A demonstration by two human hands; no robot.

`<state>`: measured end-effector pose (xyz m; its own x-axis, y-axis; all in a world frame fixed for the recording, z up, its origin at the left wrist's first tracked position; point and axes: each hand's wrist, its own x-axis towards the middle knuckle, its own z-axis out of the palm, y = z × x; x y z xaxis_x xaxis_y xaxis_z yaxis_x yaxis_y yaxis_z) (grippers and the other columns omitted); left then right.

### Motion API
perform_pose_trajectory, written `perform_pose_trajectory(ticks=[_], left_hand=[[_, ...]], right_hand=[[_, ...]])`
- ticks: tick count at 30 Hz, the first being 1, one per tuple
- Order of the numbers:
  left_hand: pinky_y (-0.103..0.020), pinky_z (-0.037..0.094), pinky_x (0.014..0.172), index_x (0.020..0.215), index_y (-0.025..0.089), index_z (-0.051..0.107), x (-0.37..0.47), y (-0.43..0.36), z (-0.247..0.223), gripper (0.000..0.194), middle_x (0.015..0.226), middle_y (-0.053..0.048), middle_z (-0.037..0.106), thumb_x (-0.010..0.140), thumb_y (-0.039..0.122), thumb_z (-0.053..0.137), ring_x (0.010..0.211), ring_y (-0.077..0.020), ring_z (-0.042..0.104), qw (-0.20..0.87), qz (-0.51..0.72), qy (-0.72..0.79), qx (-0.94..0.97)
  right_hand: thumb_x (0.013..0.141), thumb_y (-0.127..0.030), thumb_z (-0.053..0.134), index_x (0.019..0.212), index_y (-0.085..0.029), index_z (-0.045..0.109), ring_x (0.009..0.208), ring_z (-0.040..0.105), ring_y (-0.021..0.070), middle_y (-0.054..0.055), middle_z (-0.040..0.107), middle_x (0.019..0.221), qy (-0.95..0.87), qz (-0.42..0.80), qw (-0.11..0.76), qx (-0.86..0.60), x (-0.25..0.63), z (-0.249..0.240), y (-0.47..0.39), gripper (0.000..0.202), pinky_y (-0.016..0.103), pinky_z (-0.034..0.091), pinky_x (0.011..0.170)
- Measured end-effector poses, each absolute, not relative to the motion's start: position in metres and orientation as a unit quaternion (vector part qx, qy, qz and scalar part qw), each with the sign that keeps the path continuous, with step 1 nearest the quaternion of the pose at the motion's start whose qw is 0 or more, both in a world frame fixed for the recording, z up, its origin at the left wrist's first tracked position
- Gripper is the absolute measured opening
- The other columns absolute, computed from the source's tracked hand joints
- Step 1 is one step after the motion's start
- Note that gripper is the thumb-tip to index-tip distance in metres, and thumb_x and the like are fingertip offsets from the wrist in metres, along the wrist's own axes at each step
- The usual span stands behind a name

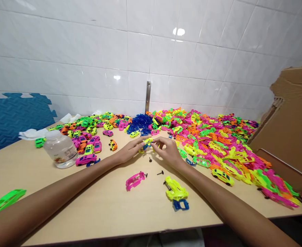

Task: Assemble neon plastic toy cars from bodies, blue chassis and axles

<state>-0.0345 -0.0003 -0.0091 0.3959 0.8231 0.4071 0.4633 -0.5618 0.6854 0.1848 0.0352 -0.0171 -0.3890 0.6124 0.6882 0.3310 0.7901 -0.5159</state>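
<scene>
Between my two hands is a small yellow toy car body (pixel 148 141) with a blue insert showing in it. My left hand (pixel 130 151) pinches its left side, and my right hand (pixel 167 151) grips the right side with thumb and fingers. Just below them a black wheel axle (pixel 150 159) stands on the table, and another axle (pixel 160 173) lies nearer to me. A pink car shell (pixel 135 180) rests beside a wheel. Closer to my right forearm lie a yellow car shell (pixel 176 188) and a blue window insert (pixel 181 204).
Colourful car shells (pixel 207 137) are heaped at the right, by a cardboard box (pixel 290 127). Blue inserts (pixel 140 123) are piled at the back. Toy cars with wheels (pixel 89 149) spread over the left, beside a clear plastic jar (pixel 60 151). A green shell (pixel 8 200) lies near my left forearm.
</scene>
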Motion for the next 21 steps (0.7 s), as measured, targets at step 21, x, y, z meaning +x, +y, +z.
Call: perform_pose_trajectory(ticks=[21], left_hand=[[-0.035, 0.049, 0.097, 0.154, 0.023, 0.039, -0.032, -0.009, -0.012, 0.055, 0.133, -0.011, 0.066, 0.102, 0.042, 0.04, 0.11, -0.0248, 0.065, 0.123, 0.294, 0.412, 0.854]], right_hand=[[0.095, -0.034, 0.066, 0.079, -0.021, 0.065, 0.065, 0.06, 0.0149, -0.001, 0.07, 0.073, -0.832, -0.018, 0.432, -0.347, 0.184, -0.017, 0.026, 0.02, 0.031, 0.036, 0.07]])
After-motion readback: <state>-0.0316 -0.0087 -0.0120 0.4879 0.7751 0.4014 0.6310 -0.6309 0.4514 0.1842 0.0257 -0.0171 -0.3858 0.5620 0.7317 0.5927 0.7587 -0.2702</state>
